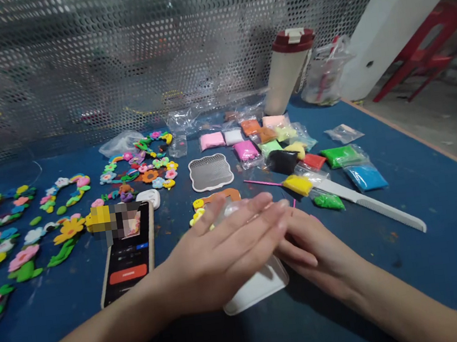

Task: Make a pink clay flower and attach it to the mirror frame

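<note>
In the middle, my left hand [227, 258] is held with its fingers straight and close together, slanting up to the right. Its fingertips overlap my right hand [319, 251], whose fingers are partly curled and partly hidden. Whatever lies between the hands cannot be made out. Beneath them, partly covered, is a white flat frame or board [259, 289]. Just beyond the left fingers sits an orange-brown frame [225, 195] with yellow flower pieces [197, 204]. A wavy-edged mirror-like plate [211, 172] lies behind it.
Colourful clay bags, including black [281, 160] and yellow [298, 185], lie right of centre near a white comb [379, 207]. A lit phone [129, 262] and flower-decorated frames [65, 192] occupy the left. A tumbler [289, 73] stands before the perforated metal panel [114, 68].
</note>
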A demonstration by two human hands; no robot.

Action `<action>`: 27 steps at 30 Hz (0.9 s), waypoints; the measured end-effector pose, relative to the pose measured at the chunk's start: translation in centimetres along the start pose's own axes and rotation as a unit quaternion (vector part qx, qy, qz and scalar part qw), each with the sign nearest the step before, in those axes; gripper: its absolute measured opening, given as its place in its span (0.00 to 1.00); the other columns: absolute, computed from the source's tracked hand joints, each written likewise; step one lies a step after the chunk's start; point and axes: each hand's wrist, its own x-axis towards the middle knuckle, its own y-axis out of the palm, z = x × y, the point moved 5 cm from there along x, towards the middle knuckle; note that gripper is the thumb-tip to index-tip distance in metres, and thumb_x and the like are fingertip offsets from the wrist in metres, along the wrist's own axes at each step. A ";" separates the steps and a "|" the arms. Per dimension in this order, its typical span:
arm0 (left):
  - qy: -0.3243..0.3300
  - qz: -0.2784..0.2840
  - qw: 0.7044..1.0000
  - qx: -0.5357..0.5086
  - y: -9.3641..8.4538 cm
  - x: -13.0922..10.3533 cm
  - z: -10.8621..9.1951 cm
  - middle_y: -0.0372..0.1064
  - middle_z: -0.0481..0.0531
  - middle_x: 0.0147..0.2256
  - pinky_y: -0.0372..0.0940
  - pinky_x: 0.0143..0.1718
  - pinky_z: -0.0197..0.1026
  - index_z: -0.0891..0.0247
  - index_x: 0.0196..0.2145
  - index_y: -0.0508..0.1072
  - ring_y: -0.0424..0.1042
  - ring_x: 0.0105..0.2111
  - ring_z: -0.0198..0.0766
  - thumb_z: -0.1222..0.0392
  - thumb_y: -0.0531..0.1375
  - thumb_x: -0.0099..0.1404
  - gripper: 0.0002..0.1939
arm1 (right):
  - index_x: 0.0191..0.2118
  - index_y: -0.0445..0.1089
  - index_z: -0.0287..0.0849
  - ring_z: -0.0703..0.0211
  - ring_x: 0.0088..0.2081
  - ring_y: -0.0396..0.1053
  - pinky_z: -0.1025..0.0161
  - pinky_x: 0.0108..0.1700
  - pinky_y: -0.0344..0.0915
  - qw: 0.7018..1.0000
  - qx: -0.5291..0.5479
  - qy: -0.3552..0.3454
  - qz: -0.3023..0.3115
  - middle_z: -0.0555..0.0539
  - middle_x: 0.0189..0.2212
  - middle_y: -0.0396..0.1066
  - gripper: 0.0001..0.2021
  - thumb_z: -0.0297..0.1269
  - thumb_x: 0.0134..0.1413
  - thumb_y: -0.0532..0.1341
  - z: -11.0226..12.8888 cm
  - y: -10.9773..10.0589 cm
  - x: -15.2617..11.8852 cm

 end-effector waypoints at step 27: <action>0.080 -0.003 0.985 0.154 -0.4 -0.3 -2.2 0.52 0.49 0.62 0.29 0.66 0.47 0.66 0.60 0.55 0.39 0.64 0.34 0.68 0.42 0.70 0.22 | 0.49 0.65 0.39 0.62 0.20 0.69 0.64 0.30 0.60 0.994 -0.051 -0.032 0.095 0.50 0.16 0.72 0.15 0.37 0.61 0.51 -0.4 1.3 -1.6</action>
